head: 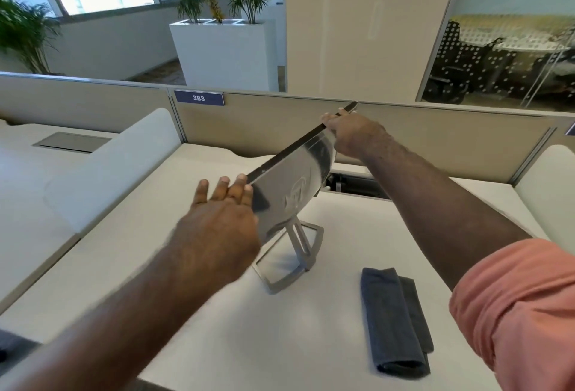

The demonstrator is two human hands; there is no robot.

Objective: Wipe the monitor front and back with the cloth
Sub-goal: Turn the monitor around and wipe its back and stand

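Observation:
A silver monitor (295, 185) stands on its open-frame stand (289, 269) in the middle of the white desk, turned so its glossy back faces me and its top edge runs diagonally. My right hand (351, 133) grips the far upper corner of the monitor, fingers curled over the edge. My left hand (222, 213) has straight fingers laid against the near corner of the monitor. A folded dark grey cloth (395, 322) lies on the desk to the right of the stand, untouched by either hand.
The white desk (217, 312) is bounded at the back by a beige partition (435, 141) with a blue "383" label (199, 98). A white side divider (115, 166) stands to the left. An open cable slot (354, 186) lies behind the monitor.

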